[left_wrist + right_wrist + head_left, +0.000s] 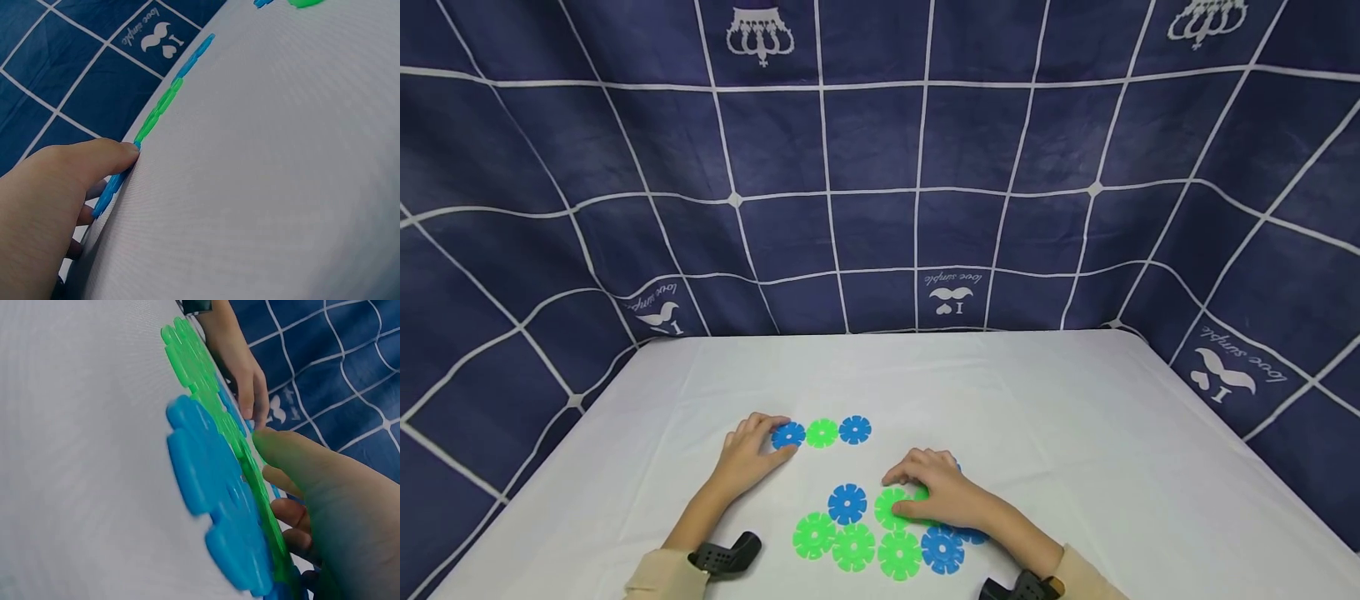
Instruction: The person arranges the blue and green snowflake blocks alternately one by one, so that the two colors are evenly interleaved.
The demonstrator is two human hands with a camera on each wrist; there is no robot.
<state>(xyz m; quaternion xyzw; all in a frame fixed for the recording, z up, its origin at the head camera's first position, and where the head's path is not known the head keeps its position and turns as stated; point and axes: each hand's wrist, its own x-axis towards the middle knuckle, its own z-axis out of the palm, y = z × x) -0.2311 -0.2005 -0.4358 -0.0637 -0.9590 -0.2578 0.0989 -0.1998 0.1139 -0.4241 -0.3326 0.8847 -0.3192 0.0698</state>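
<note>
Under the right hand a green disc is half hidden, fingers curled over it and thumb at its edge; a blue disc behind is mostly covered. The backdrop cloth reads "I love simple", upside down. The left hand lies low, thumb and fingertips pinching the blue disc ending a row of three on the white table.
</note>
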